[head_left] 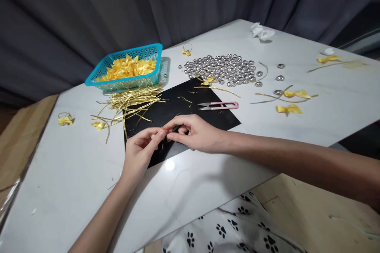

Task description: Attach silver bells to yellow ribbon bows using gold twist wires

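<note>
Over a black mat (208, 116), my left hand (141, 148) and my right hand (196, 132) meet fingertip to fingertip. Both are closed in a pinch on a thin gold cord (169, 140), of which only a small curved bit shows; my fingers hide the rest. Behind my right hand lie thread snips (221, 105) with pink handles. A pile of cut gold cords (135, 99) rests beyond my left hand, partly on the mat. One yellow ribbon bow (208, 81) sits at the mat's far edge.
A turquoise basket (124, 84) holds many yellow bows. Silver beads (222, 69) are heaped behind the mat. Finished-looking cord loops with bows (65, 120) lie apart. More bows (289, 109) and cords are on the right, with crumpled white tissue (261, 32) at the back.
</note>
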{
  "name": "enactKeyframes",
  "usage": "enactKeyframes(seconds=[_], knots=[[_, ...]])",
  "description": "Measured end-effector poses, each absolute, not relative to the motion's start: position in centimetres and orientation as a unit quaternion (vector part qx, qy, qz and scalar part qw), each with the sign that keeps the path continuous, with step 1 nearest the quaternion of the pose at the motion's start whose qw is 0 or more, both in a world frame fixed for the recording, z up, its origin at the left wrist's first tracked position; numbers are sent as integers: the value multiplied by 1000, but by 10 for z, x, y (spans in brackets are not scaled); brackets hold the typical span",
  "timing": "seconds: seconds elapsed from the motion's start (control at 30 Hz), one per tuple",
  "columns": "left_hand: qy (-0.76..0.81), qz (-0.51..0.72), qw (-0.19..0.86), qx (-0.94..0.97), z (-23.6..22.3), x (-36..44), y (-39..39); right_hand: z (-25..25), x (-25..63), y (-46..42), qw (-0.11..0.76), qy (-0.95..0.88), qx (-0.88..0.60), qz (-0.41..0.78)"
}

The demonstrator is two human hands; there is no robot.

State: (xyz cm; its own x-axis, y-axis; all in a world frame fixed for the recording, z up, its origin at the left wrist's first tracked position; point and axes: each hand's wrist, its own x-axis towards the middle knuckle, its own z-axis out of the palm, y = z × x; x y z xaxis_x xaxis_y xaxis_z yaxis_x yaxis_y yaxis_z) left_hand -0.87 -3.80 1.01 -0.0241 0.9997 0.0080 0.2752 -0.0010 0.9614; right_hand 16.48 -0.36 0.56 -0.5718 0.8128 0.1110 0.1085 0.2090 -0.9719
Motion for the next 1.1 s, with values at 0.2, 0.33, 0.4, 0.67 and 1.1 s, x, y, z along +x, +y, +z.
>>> enactKeyframes(seconds=[0.2, 0.33, 0.4, 0.67, 1.1], knots=[[553, 448, 439, 549, 10, -9, -39, 5, 162, -6, 399, -645, -350, 551], [541, 453, 459, 540, 11, -9, -38, 3, 163, -4, 373, -620, -340, 601], [535, 451, 472, 536, 12, -10, -38, 2, 163, -4, 357, -614, -329, 622], [523, 456, 493, 525, 12, -10, -38, 6, 164, -6, 341, -609, -320, 640], [554, 455, 442, 539, 9, -5, -39, 8, 163, -6, 349, -645, -361, 576]])
